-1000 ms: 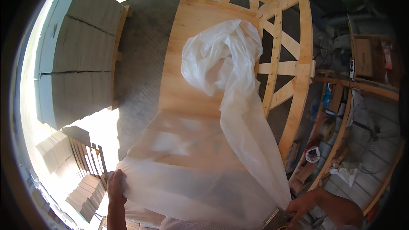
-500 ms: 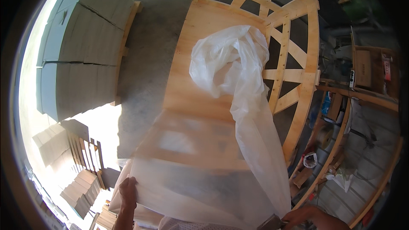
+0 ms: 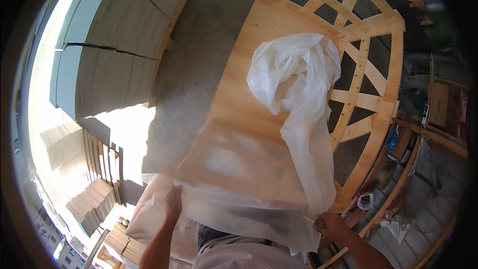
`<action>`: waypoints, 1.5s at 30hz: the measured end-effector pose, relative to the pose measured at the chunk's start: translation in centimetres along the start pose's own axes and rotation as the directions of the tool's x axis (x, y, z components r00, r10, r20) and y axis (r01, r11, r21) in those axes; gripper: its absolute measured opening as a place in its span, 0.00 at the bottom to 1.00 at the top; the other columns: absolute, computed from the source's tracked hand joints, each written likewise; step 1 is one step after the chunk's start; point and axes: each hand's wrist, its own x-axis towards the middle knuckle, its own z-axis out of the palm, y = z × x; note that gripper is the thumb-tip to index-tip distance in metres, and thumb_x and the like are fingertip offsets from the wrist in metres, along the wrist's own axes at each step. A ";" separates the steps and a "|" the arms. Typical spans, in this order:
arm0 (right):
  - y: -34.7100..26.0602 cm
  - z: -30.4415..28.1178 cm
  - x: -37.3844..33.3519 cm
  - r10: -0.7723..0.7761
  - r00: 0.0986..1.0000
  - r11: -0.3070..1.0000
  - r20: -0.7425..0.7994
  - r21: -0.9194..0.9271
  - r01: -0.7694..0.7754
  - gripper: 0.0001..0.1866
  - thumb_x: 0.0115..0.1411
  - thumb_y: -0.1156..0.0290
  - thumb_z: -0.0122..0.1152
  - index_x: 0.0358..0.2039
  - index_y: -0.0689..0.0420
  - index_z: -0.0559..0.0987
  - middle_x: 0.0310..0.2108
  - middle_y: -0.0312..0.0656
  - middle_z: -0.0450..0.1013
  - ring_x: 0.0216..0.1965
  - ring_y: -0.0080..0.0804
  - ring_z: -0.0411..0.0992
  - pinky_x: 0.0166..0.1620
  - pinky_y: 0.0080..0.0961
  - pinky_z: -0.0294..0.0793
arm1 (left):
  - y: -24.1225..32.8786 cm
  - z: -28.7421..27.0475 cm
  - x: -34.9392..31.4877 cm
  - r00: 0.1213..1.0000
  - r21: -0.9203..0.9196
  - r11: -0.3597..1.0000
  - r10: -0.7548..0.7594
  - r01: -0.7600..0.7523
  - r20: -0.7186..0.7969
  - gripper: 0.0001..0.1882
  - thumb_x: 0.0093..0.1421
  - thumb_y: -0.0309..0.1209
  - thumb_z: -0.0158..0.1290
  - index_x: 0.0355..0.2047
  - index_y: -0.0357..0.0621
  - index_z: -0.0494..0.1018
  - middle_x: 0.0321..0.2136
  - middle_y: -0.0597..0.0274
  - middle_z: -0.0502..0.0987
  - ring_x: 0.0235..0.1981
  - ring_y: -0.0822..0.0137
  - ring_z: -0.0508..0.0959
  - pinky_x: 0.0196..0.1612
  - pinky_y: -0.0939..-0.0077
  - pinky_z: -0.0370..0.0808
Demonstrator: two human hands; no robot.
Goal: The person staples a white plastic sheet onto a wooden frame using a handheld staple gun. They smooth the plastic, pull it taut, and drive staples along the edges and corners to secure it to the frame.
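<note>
My left hand (image 3: 174, 203) is closed on the edge of a translucent plastic sheet (image 3: 239, 200), which stretches in front of my body. My right hand (image 3: 332, 226) lies at the sheet's right side, its fingers wrapped round a small hand tool with a thin metallic front (image 3: 309, 218); its exact kind is too small to make out. From there the sheet runs away from me as a gathered strip and ends in a loose, crumpled heap on a plywood panel (image 3: 244, 69). The sheet's near part drapes over the panel's near end.
A slatted wooden frame (image 3: 393, 69) stands along the panel's right and far sides. To the left are stacked pale boards (image 3: 119, 45) on a pallet, with smaller stacks (image 3: 89, 204) nearer. At right, wooden shelving (image 3: 438, 134) holds boxes and loose items.
Both hands have moved up and away from my body, carrying the sheet's near edge with them. The view has shifted, so the panel and frame appear farther right.
</note>
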 end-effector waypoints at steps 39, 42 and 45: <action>-18.0 -2.2 44.5 -0.128 0.884 0.761 0.450 0.616 -0.204 0.22 0.65 0.55 0.55 0.47 0.61 0.77 0.41 0.41 0.76 0.44 0.33 0.76 0.50 0.35 0.76 | 1.8 3.6 4.1 0.987 -0.589 0.793 -0.087 0.152 0.137 0.20 0.67 0.40 0.47 0.46 0.34 0.74 0.35 0.63 0.79 0.36 0.73 0.77 0.37 0.77 0.74; -18.2 -0.9 47.5 -0.034 0.858 0.900 0.512 0.388 -0.197 0.25 0.61 0.50 0.57 0.44 0.60 0.79 0.38 0.43 0.77 0.39 0.34 0.77 0.45 0.37 0.75 | 0.9 3.6 4.2 0.990 -0.659 0.740 -0.064 0.132 0.126 0.22 0.66 0.43 0.47 0.45 0.34 0.74 0.34 0.63 0.79 0.36 0.72 0.77 0.37 0.75 0.74; -18.6 2.4 51.1 0.000 0.891 0.951 0.454 0.275 -0.140 0.29 0.56 0.42 0.60 0.39 0.59 0.81 0.34 0.44 0.78 0.34 0.35 0.77 0.40 0.37 0.74 | 0.7 3.4 4.3 0.989 -0.531 0.845 0.018 0.062 0.144 0.24 0.66 0.46 0.47 0.45 0.34 0.74 0.34 0.61 0.79 0.36 0.70 0.77 0.37 0.72 0.75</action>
